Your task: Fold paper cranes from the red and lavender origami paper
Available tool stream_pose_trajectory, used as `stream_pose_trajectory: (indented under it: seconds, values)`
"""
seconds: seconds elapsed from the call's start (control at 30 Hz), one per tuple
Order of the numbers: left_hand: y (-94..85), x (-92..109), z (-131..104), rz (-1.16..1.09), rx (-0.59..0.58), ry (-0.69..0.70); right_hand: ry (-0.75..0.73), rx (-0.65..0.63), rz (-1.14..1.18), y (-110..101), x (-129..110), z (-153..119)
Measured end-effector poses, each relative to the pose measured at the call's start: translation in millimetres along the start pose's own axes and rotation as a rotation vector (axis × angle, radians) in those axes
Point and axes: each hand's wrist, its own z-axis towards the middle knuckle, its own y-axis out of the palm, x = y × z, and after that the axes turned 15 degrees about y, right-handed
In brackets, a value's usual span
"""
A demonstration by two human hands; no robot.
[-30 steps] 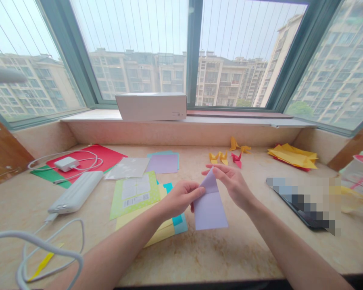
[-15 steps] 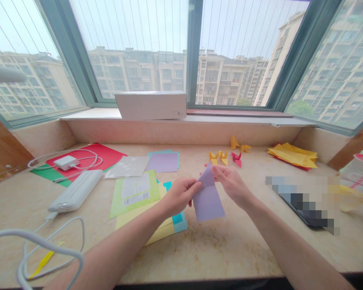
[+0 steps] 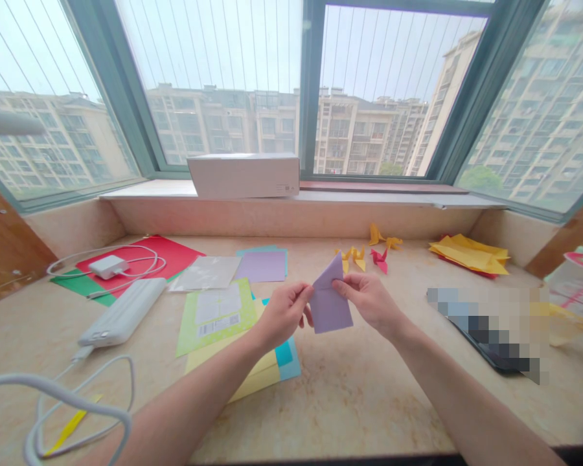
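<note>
The step in hand appears to be shaping a crease: the person holds a lilac origami sheet (image 3: pixel 333 309) above the marbled countertop (image 3: pixel 369 404), left hand (image 3: pixel 289 309) pinching its left edge between thumb and fingers, right hand (image 3: pixel 370 299) pinching the upper right edge. The thin, matte paper has a rectangular lower panel, a horizontal crease and a pointed triangular top. The next move seems to call for aligned edges and light, even fingertip pressure, since such paper likely marks easily. Beyond stand crisp, angular yellow paper birds (image 3: pixel 358 258) and a magenta paper bird (image 3: pixel 379 260); a lime-green packet (image 3: pixel 189 335) lies leftward.
</note>
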Motion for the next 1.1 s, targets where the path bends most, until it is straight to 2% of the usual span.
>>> stream_pose_trajectory:
  seconds: [0.07, 0.13, 0.2, 0.27, 0.37, 0.47, 0.57, 0.63, 0.8, 0.97, 1.1]
  values:
    - [-1.3, -3, 1, 0.042, 0.019, 0.005, -0.03, 0.024, -0.017, 2, 2, 0]
    - [-2.6, -5, 1, 0.082, 0.071, -0.016, -0.095, 0.1, -0.065, 5, 6, 0]
    - [-3.4, -6, 2, 0.103, 0.14, -0.086, -0.219, 0.224, -0.147, 4, 9, -1]
    - [-3.5, -5, 3, 0.027, 0.176, -0.181, -0.405, 0.315, -0.28, 2, 12, -2]
    - [-2.9, -3, 4, -0.21, 0.148, -0.211, -0.695, 0.267, -0.574, -1, 13, -4]
    - [-3.8, -3, 4, -0.281, 0.196, -0.13, -0.821, 0.176, -0.808, 1, 13, -5]
    - [-6.4, -5, 4, -0.191, 0.271, -0.083, -0.805, 0.152, -0.902, 5, 13, -7]
    - [-7.2, -5, 4, -0.107, 0.263, -0.051, -0.764, 0.183, -0.881, 8, 14, -7]
    - [-2.3, 1, -1, 0.102, 0.137, 0.029, -0.532, 0.38, -0.578, 9, 15, -2]
    - [1.2, 1, -4, 0.167, 0.117, 0.025, -0.219, 0.366, -0.314, 11, 15, 1]
    - [1.7, -1, -3, 0.04, 0.134, -0.009, -0.183, 0.346, -0.192, 14, 15, 0]
